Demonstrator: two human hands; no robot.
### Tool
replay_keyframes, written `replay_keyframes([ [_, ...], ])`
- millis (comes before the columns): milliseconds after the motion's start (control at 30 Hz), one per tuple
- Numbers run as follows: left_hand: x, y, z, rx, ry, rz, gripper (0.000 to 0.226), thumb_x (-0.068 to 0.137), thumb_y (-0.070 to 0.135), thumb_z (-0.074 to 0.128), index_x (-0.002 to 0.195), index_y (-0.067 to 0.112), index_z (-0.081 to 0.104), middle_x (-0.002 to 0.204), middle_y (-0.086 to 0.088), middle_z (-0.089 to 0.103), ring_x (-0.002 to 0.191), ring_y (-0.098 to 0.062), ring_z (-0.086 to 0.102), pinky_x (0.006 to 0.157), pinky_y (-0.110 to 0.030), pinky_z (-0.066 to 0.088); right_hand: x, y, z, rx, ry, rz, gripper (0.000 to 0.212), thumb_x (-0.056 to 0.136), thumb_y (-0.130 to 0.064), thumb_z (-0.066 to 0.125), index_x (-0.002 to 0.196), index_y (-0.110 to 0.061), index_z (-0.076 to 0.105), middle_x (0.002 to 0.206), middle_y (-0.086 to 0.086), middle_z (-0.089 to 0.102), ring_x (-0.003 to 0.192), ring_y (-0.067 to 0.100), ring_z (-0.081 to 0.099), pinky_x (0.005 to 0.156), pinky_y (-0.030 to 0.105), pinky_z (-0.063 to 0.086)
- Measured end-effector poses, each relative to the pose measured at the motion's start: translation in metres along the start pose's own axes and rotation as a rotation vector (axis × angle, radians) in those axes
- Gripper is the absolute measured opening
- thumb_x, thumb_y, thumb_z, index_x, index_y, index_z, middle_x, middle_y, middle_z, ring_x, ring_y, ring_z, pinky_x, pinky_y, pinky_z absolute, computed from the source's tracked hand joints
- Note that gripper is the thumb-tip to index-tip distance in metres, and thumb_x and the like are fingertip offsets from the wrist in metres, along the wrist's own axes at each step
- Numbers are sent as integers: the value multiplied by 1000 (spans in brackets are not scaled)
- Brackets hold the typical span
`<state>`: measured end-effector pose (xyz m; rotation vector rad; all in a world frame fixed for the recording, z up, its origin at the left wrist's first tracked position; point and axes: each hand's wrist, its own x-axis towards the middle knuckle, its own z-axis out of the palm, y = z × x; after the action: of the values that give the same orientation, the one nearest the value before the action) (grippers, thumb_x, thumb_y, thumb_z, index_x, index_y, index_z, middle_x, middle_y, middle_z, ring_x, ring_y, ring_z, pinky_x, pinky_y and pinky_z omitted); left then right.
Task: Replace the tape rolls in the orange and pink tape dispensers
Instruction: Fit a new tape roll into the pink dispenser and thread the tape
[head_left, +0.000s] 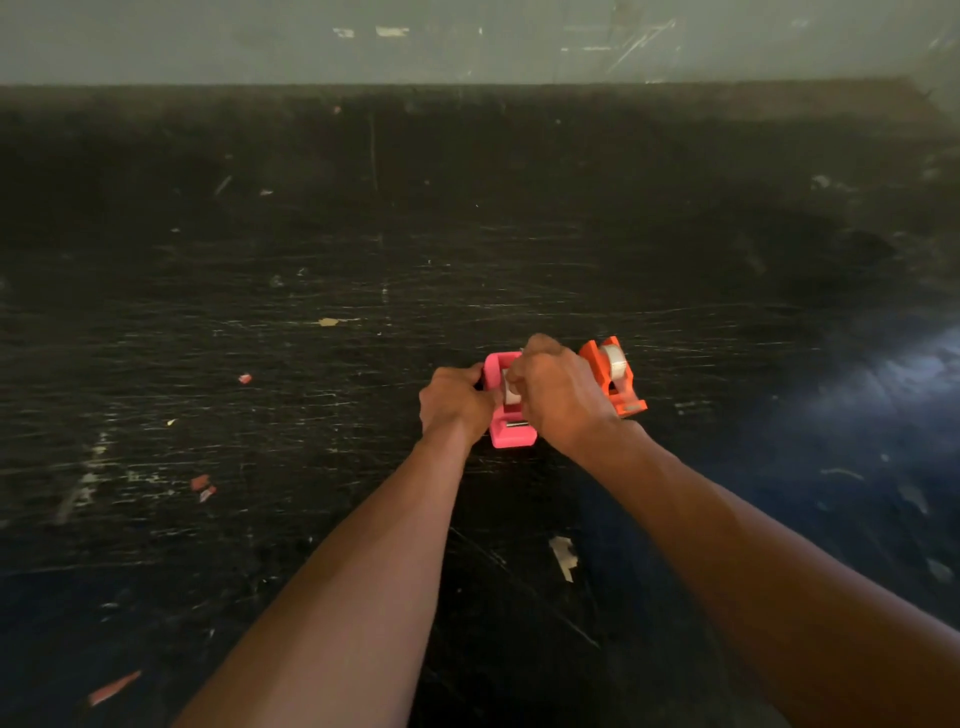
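Pink tape dispenser (511, 434) on the scuffed black table (311, 312), steadied at its rear wall by the closed fingers of the left hand (454, 400), while the right hand (556, 395) pinches the white tape roll (511, 396) sitting between the side walls; judged stage, seating the pink unit's roll. The orange tape dispenser (615, 384), just beside and to the right, already carries a roll, so the next move likely calls for pressing the core into its cradle and leading the tape end toward the cutter. Paper scraps (563, 556) dot the worn surface; a pale wall (467, 41) rises behind.
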<state>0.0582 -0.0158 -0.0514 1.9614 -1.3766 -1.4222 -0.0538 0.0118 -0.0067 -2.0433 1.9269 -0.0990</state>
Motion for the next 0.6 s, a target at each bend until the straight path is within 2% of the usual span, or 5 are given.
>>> replay_keyframes([
  [67,0,-1,0,5,2,14,35,92,21,68,126,28,69,115,-3,73,104,-22,70,94,-42,58,-7,1,1,-23,51,-49,20,89,-10,63,107,-14,71,125,5,56,116,24,51,98,40,45],
  [133,1,-2,-1,2,13,23,34,91,22,69,125,27,69,116,-1,72,106,-21,69,96,-41,57,-16,4,5,-28,31,-132,25,85,-8,69,109,-14,72,137,5,52,122,25,47,102,42,45],
  [233,1,-2,0,-7,12,25,36,89,18,72,124,26,70,117,-2,72,107,-22,68,95,-41,58,-32,7,21,-16,55,-169,31,82,-6,70,109,-19,71,143,4,52,117,27,52,96,45,49],
  [433,1,-1,2,54,34,34,49,91,16,69,139,23,59,134,-4,67,118,-21,65,100,-38,55,-60,11,54,77,279,-113,20,82,-7,71,98,-18,76,117,0,68,96,22,60,77,42,55],
  [600,-2,0,2,72,56,32,48,92,15,68,139,22,59,135,-5,66,118,-21,65,100,-39,55,-79,10,67,95,326,-82,15,88,-14,68,99,-19,76,102,0,67,87,18,58,73,39,54],
])
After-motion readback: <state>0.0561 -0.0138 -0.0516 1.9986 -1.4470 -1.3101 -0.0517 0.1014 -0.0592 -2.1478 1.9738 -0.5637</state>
